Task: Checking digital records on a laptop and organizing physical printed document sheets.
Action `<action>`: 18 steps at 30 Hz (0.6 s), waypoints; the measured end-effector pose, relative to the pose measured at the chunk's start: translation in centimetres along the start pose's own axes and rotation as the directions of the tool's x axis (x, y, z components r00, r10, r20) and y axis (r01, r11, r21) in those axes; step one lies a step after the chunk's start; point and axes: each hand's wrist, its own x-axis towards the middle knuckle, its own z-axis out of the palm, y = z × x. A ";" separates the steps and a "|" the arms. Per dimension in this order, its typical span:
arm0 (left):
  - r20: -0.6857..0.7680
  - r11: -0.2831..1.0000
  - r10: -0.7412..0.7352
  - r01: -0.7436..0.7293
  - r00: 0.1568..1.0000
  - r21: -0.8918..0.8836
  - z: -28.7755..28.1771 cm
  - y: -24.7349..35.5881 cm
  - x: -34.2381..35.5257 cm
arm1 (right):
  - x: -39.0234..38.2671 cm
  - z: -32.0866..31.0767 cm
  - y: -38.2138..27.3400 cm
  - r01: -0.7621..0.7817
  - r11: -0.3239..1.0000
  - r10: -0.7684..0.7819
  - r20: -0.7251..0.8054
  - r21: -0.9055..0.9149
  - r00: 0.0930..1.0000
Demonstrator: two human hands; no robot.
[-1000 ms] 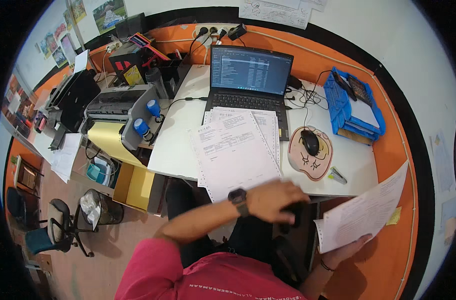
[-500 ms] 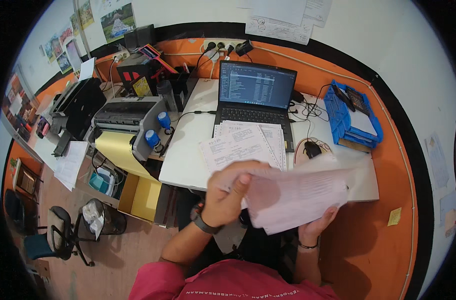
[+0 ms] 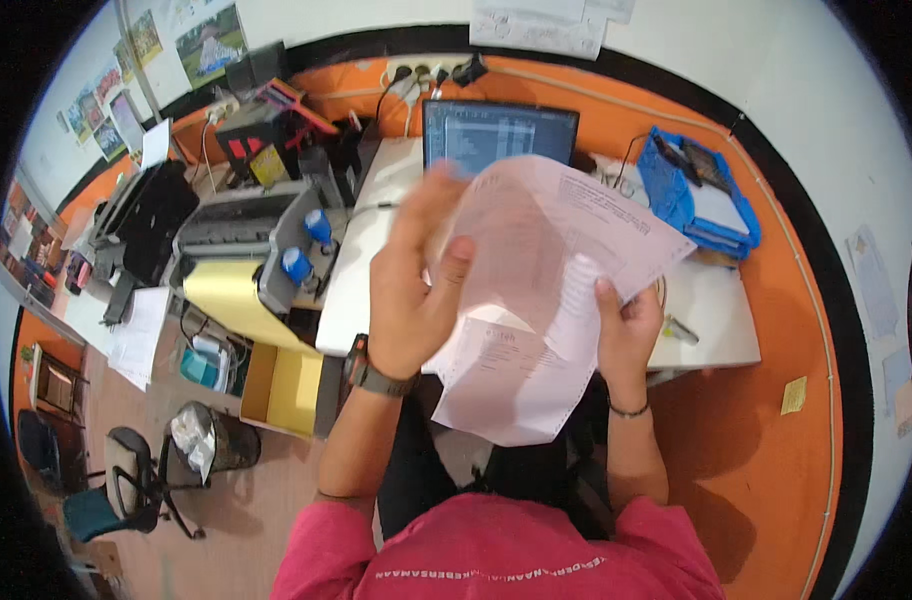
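Raised higher than half a second ago, the sheets of paper [image 3: 546, 290] now hide most of the laptop [image 3: 501, 135] at the far side of the white desk [image 3: 711, 315]; a second ago the left hand lay flat near the desk's near edge and only the right held a sheet.

Papers: several printed sheets, fanned and curling, held up between both hands above the near edge of the desk. Top corner reaches right toward the blue tray [image 3: 701, 195]; lowest sheet hangs down over the lap.

Left hand [image 3: 411, 290]: back of hand toward the camera, wrist with watch [image 3: 376, 375] bent upward, fingers curled against the left edge of the sheets, thumb tip pressing the front face. Motion blur at the fingertips.

Right hand [image 3: 621, 325]: palm behind the sheets, thumb on the front near the right edge, pinching them. Thin band on the wrist.

Left of the desk: printer [image 3: 241, 235], yellow box [image 3: 281, 385] below it.
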 end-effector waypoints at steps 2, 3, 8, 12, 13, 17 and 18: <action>-0.394 0.992 0.095 -0.054 0.914 0.114 1.0 -5.8 -6.1 | -1.3 -1.6 1.1 -0.168 0.981 0.172 -0.033 0.098 0.985; -0.349 0.977 0.052 0.026 0.936 0.214 1.2 -7.2 -12.0 | -2.4 -3.8 1.5 -0.219 0.971 0.229 -0.112 0.099 0.967; -0.275 0.720 -0.659 0.693 0.701 0.042 5.2 -13.4 -31.8 | -7.6 -13.8 1.1 -0.354 0.885 0.446 -0.330 0.304 0.832; 0.236 0.774 -0.605 0.493 0.760 0.397 5.7 -18.7 -27.4 | -10.4 -19.7 1.6 -0.300 0.862 0.468 -0.412 0.409 0.782; 0.248 0.779 -0.600 0.484 0.761 0.399 7.2 -18.7 -25.9 | -10.9 -20.5 1.2 -0.308 0.851 0.487 -0.417 0.426 0.767; 0.486 0.771 -0.582 0.252 0.652 0.584 13.5 -19.8 -24.0 | -12.1 -21.6 0.1 -0.306 0.847 0.505 -0.478 0.435 0.719; 0.498 0.759 -0.637 0.368 0.588 0.537 14.7 -19.9 -23.1 | -12.3 -21.3 -0.2 -0.307 0.851 0.504 -0.498 0.426 0.706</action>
